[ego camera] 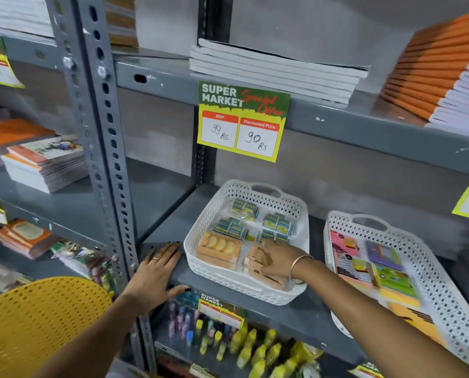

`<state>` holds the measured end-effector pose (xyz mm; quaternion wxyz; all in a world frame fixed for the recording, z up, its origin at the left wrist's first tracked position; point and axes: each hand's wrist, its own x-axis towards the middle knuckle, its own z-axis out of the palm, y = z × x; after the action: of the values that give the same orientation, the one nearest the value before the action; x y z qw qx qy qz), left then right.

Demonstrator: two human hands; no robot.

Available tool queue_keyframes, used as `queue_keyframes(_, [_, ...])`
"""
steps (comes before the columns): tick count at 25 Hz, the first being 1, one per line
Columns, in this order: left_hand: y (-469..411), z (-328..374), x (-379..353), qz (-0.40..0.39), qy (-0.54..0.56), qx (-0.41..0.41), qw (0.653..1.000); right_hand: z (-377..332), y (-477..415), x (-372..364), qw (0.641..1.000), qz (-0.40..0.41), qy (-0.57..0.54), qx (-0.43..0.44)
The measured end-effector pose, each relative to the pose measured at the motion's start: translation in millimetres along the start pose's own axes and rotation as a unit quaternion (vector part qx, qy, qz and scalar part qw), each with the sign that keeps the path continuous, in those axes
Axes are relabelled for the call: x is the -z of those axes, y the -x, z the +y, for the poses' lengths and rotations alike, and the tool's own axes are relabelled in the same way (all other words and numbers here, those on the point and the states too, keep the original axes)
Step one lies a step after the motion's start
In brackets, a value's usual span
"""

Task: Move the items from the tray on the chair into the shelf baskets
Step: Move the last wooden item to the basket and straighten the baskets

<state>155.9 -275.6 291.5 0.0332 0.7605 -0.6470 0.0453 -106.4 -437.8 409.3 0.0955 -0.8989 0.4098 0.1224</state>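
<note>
The right hand [278,261] is down inside the left basket [301,214], its grip narrow on a clear pack of tan pieces [257,264] at the front right corner; whether the pack is released I cannot tell. The left hand [154,271] lies flat and open on the shelf [304,315] edge, holding nothing. This looks like the placing step. Next: let go, lift clear of the rim, and return toward the yellow chair [37,320]; its tray is out of view

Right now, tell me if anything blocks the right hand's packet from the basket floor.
Nothing visible does. The right hand rests on the orange packets already inside the white perforated plastic basket, in its near right corner.
</note>
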Motion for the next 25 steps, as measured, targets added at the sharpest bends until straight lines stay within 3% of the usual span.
queue_keyframes(10, [7, -4, 46, 0.139, 0.133, -0.046, 0.98, 2, 6, -3, 0.998, 0.019, 0.016, 0.06])
queue_keyframes(15, [-28, 34, 93, 0.223, 0.17, -0.048, 0.959, 2, 8, -2, 0.997, 0.022, 0.026, 0.071])
queue_keyframes(16, [-40, 44, 102, 0.201, 0.178, -0.052, 0.962, 3, 8, -2, 0.997, 0.018, 0.028, 0.072])
queue_keyframes(18, [-67, 60, 112, 0.078, 0.169, -0.066, 0.98, 4, 8, -4, 0.997, 0.012, 0.031, 0.072])
queue_keyframes(21, [-97, 73, 107, -0.1, 0.054, -0.092, 0.989, 6, 7, -6, 0.997, 0.015, 0.027, 0.072])
queue_keyframes(25, [-111, 74, 90, -0.178, 0.01, -0.12, 0.977, 7, 5, -8, 0.996, 0.017, 0.031, 0.082])
